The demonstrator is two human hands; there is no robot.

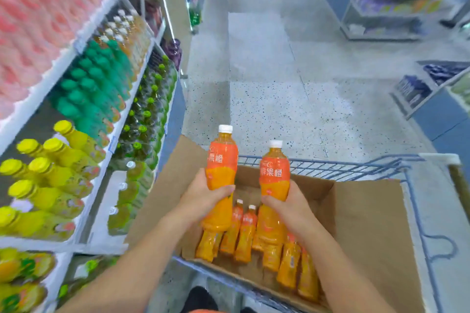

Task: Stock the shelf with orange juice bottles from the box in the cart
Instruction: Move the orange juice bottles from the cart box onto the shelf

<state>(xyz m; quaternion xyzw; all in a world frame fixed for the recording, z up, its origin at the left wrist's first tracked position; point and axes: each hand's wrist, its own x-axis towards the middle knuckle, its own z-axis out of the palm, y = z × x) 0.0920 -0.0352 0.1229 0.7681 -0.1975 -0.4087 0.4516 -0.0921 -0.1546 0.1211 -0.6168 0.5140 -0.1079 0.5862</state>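
Speckled floor (279,109) ahead, my left hand (203,198) and right hand (287,204) each clasped an orange plastic bottle (221,160) above the brown cardboard box (366,211); haste risked drops.

Both bare forearms are extended forward and slightly inward from the lower edge of the view. The left hand (203,198) is curled round the waist of an upright left bottle (221,160), and the right hand (292,207) is wrapped likewise round the right bottle (275,173). The hands are held side by side, apart.
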